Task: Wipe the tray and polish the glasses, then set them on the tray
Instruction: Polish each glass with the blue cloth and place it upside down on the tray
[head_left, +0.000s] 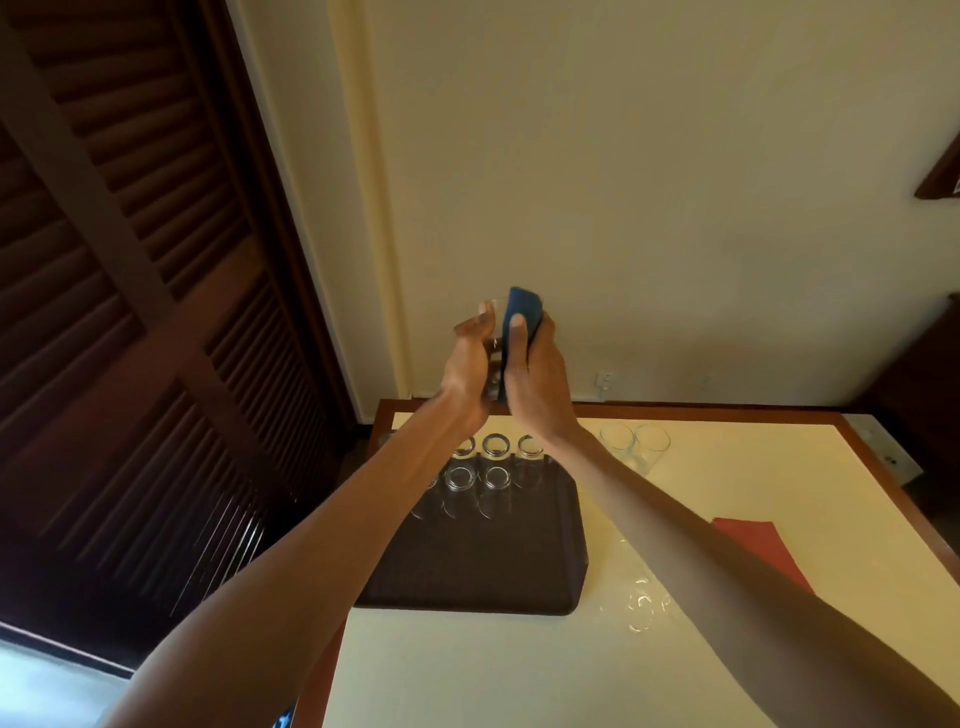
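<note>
Both hands are raised in front of the wall, above the far end of the table. My left hand (470, 358) grips a clear glass (493, 345), mostly hidden between the palms. My right hand (535, 369) holds a blue cloth (523, 310) pressed against the glass's right side. Below them lies a dark brown tray (483, 566), with several upturned clear glasses (496, 470) in rows at its far end. Two more glasses (634, 444) stand on the table right of the tray, and another glass (644, 605) lies near the tray's right front corner.
The cream table (519, 675) has a brown wooden rim. A red cloth (763, 545) lies on its right side, partly under my right forearm. Dark louvred doors (130, 312) fill the left. A dark cabinet (930, 374) stands at the far right.
</note>
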